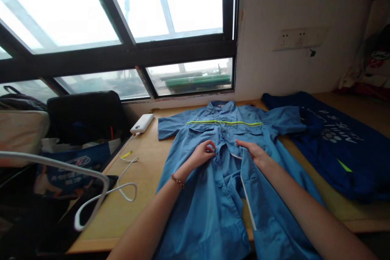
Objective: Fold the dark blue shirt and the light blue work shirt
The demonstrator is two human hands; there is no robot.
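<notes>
1. While the blue shirt (213, 187) lies front up across the middle of the wooden table (149, 158), its collar (210, 109) sits close to the far edge and its lower part hangs over the near edge.
2. A yellow-green stripe (243, 123) crosses its chest above two pocket flaps, and its front stands parted from mid-chest down.
3. The left hand (203, 152), with a beaded bracelet (177, 180) at the wrist, is at the buttoned front edge, thumb and fingers curled toward each other; I cannot tell whether they pinch cloth.
4. The right hand (255, 153) grips the opposite front panel near its upper end, thumb and fingers closed about the cloth, which is drawn away from the other side so that a pale inner edging shows.
5. Toward the table's right edge lies a dark blue garment (359, 170) with white print, near the shirt's sleeve.
6. Near the far left corner rests a white device (142, 123); a white cable (105, 183) with a yellow tag (126, 154) loops down beside the left edge.
7. Beyond that edge stands a blue printed bag (57, 183).
8. Behind the far edge are a dark-framed window and a wall with a socket panel (300, 37).
</notes>
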